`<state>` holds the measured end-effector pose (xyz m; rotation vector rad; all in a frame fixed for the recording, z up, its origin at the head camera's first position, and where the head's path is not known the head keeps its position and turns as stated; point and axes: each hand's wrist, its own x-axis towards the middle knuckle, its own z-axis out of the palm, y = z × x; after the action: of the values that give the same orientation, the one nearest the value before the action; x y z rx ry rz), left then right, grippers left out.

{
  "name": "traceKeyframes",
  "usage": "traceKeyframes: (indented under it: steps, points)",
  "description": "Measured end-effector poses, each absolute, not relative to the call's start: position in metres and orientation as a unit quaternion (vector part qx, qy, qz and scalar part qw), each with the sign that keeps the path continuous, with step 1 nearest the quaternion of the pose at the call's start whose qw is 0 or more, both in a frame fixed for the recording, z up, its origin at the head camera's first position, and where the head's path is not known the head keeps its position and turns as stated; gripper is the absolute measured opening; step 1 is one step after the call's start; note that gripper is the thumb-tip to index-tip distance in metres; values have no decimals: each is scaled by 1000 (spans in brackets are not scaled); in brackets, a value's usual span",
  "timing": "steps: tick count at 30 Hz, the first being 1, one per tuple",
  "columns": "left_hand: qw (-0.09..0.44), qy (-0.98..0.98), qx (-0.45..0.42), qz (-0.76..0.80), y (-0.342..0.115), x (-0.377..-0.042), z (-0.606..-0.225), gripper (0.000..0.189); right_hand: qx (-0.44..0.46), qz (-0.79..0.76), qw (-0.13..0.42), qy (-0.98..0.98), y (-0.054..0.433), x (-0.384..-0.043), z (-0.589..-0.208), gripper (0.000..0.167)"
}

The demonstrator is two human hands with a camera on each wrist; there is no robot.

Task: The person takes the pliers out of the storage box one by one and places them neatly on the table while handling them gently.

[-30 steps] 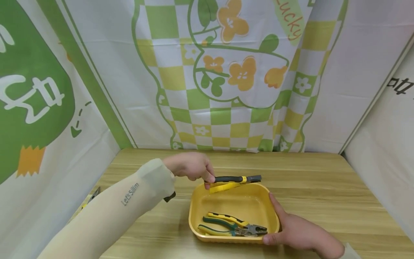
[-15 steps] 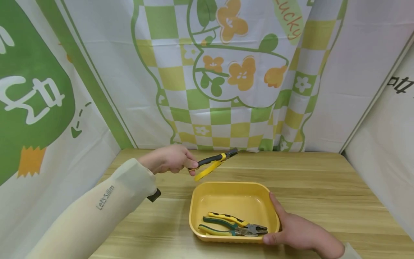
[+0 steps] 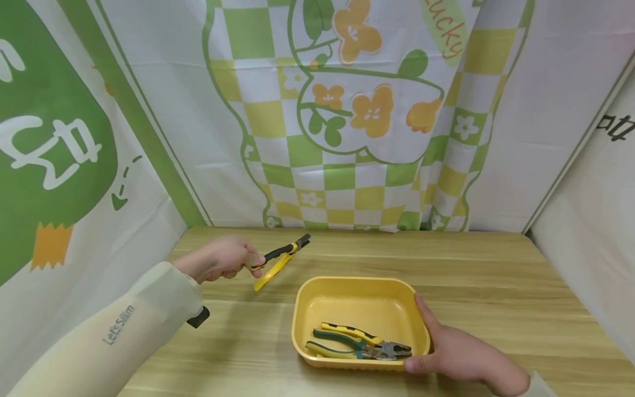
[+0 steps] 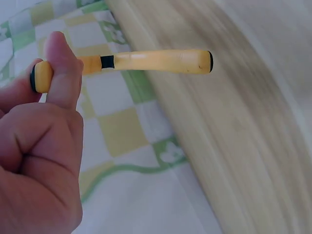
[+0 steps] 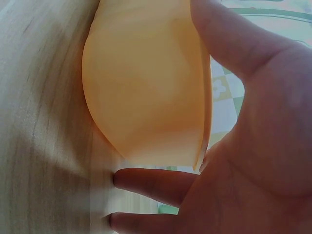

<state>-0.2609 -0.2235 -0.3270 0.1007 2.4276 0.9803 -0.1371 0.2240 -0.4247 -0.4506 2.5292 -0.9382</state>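
Note:
In the head view my left hand (image 3: 228, 258) pinches the end of one handle of a pair of pliers (image 3: 280, 252) with black and yellow grips. The pliers are raised over the table, left of the basin, their dark jaws pointing up and right. Seen from the left wrist, the yellow handle (image 4: 165, 61) sticks out past my fingers. My right hand (image 3: 458, 353) grips the right side of a yellow plastic basin (image 3: 357, 303), thumb at the front corner. Inside lie green-handled pliers (image 3: 342, 339) and yellow-black-handled pliers (image 3: 349, 331), side by side along the front wall.
Everything stands on a wood-grain table (image 3: 476, 281). A printed cloth curtain (image 3: 337, 182) hangs along its back edge, and cloth panels close in the left and right sides. My left sleeve (image 3: 114, 331) covers the table's left front part.
My left hand has carried the pliers from over the basin's back rim leftward, clear of the basin. The basin, the pliers in it and my right hand have stayed in place.

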Motion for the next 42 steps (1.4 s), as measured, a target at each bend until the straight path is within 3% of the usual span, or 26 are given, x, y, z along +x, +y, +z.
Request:
traceKeyframes:
  steps: [17,33,42]
  points:
    - [253,869,-3,425,-276,-230,-363,23,-157,-335,196,908,223,-135,-421,128]
    - [223,845,-34,485,-284,-216,-397,22,-151,-343,211,903,224,-137,-422,127]
    - [212,861,-10,463,-274,-213,-413,22,-153,-342,210,903,223,-136,-421,127]
